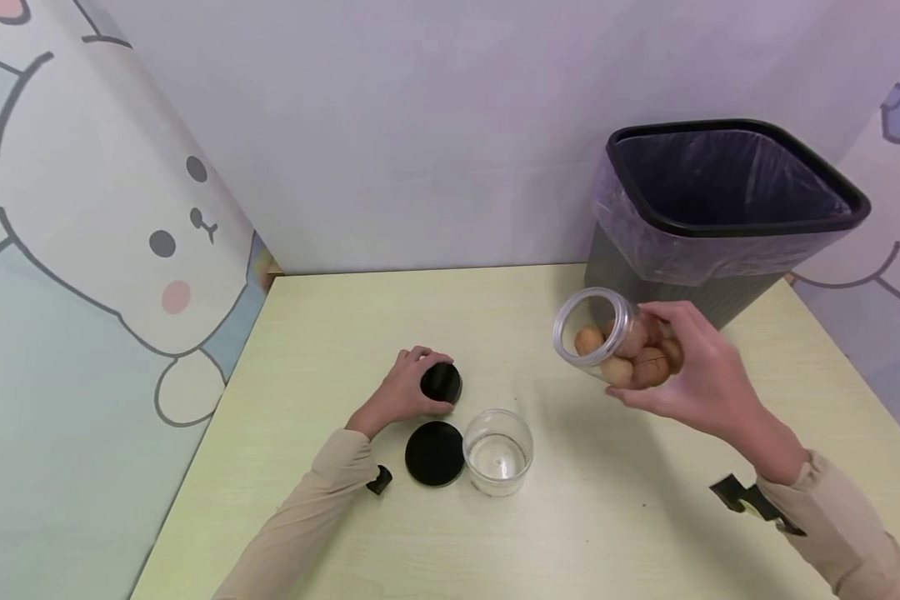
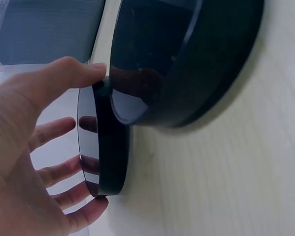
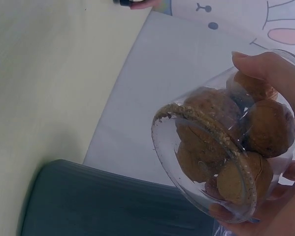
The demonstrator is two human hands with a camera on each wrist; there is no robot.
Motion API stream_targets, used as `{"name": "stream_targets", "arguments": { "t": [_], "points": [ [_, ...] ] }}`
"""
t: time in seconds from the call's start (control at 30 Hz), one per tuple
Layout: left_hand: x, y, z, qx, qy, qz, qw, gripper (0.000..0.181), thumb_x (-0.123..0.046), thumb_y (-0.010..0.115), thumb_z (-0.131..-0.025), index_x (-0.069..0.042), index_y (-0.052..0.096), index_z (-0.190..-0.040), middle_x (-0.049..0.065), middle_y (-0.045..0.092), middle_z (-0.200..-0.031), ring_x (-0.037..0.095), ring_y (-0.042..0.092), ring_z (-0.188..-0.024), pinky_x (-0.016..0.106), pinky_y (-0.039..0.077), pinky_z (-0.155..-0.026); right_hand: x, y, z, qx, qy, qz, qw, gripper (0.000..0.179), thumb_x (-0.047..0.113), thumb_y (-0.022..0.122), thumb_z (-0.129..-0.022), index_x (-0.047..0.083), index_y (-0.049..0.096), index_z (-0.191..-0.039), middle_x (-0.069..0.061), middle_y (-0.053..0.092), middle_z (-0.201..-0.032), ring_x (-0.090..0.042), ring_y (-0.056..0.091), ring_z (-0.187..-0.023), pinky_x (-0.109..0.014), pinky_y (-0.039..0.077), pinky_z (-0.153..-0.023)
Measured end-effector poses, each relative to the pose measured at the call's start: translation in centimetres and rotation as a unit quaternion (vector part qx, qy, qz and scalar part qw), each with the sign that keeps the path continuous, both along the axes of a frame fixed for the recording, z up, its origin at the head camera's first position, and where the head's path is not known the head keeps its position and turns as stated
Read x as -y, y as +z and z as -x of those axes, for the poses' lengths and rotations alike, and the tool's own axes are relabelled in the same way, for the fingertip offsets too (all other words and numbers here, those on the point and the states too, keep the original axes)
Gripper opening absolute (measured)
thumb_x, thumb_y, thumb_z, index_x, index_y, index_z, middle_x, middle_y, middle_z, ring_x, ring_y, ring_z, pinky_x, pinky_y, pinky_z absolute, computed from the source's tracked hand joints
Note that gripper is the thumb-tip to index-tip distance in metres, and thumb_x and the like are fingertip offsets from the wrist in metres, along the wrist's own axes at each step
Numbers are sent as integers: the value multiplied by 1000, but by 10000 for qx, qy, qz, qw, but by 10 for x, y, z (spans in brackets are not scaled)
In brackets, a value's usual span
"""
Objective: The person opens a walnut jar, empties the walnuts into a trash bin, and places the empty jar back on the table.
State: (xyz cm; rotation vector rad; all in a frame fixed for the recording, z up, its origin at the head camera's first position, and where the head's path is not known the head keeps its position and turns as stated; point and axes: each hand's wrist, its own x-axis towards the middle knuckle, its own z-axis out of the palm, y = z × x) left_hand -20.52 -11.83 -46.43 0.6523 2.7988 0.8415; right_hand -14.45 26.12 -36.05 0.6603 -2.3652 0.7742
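Note:
My right hand (image 1: 701, 375) grips a clear jar (image 1: 592, 329) around its sides and holds it tilted above the table, the open mouth toward the left. Several walnuts (image 1: 650, 367) lie inside, and brown crumbs line one end of the jar (image 3: 204, 118) in the right wrist view. At the table's middle, my left hand (image 1: 405, 392) holds a black lid (image 1: 442, 383) by its edge, thumb on one side and fingertips on the other. Another black lid (image 1: 434, 454) lies just in front of it. Beside that stands a second clear jar (image 1: 498, 454), upright, with no walnuts in it.
A grey bin (image 1: 667, 287) with a black rim and a clear liner stands at the back right, close behind the held jar. A pale wall backs the table (image 1: 330, 317). On the left is a panel with a cartoon rabbit (image 1: 120, 225).

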Motion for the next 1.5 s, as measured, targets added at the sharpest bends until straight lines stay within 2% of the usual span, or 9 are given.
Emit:
{"name": "stream_targets", "arguments": {
  "t": [0.13,0.27,0.33,0.5,0.6,0.87,1.0,1.1,1.5],
  "points": [
    [1,-1,1,18,6,63,10000,64,-37,83,-70,-21,57,-127,8,45,-129,28,37,-113,46,42,-87,-4,4,-2,59,-48,-26,10000,95,25,93,-35,-4,55,-117,-9,57,-104,-14,52,-93,-9,33,-84],
    [1,0,2,27,31,82,10000,64,-37,82,-70,-22,57,-126,8,44,-130,28,37,-114,47,42,-87,-8,9,-3,-94,-51,21,9999,99,57,86,-46,-5,55,-117,-11,58,-104,-15,52,-92,-8,32,-83],
    [1,2,3,15,23,89,10000,64,-38,82,-71,-21,56,-127,8,44,-131,28,37,-115,48,42,-88,-11,12,-3,-188,-47,59,9998,97,63,80,-52,-4,55,-117,-11,58,-104,-16,52,-91,-8,32,-83],
    [0,10,6,-30,41,-136,9999,61,-34,81,-73,-18,57,-128,7,43,-132,29,36,-118,49,42,-90,-19,18,-3,-270,-179,33,9995,92,34,91,-40,-4,56,-116,-11,58,-102,-17,52,-91,-9,31,-82],
    [-2,16,8,-44,78,-378,9992,58,-31,79,-76,-16,56,-128,8,42,-133,29,34,-120,49,42,-91,-23,21,-3,-287,-275,25,9992,92,28,91,-37,-4,56,-116,-12,58,-100,-19,52,-90,-9,31,-82],
    [-14,37,15,-385,14,-908,9951,51,-28,74,-80,-19,56,-126,8,44,-132,28,36,-123,50,40,-93,-33,28,-6,-392,-403,55,9984,95,36,91,-38,-4,56,-116,-13,58,-100,-19,50,-90,-9,30,-82],
    [-22,49,18,-674,-40,-1130,9913,48,-27,74,-80,-19,57,-124,7,47,-128,27,37,-123,49,39,-95,-37,32,-7,-478,-471,104,9977,100,64,80,-48,-6,56,-115,-15,58,-99,-14,49,-90,-9,29,-80],
    [-28,58,20,-870,-96,-1304,9876,47,-26,74,-80,-18,58,-123,5,49,-126,25,40,-119,48,39,-94,-41,35,-8,-513,-478,160,9974,100,74,67,-57,-7,56,-114,-16,57,-98,-9,47,-92,-9,29,-81],
    [-48,80,25,-1306,-263,-1697,9765,44,-24,73,-82,-20,57,-122,-3,52,-121,14,43,-105,35,42,-85,-56,48,-8,-638,-665,-92,9957,99,62,80,-46,-6,56,-114,-16,57,-99,-17,47,-84,-13,28,-74]
  ]
}}
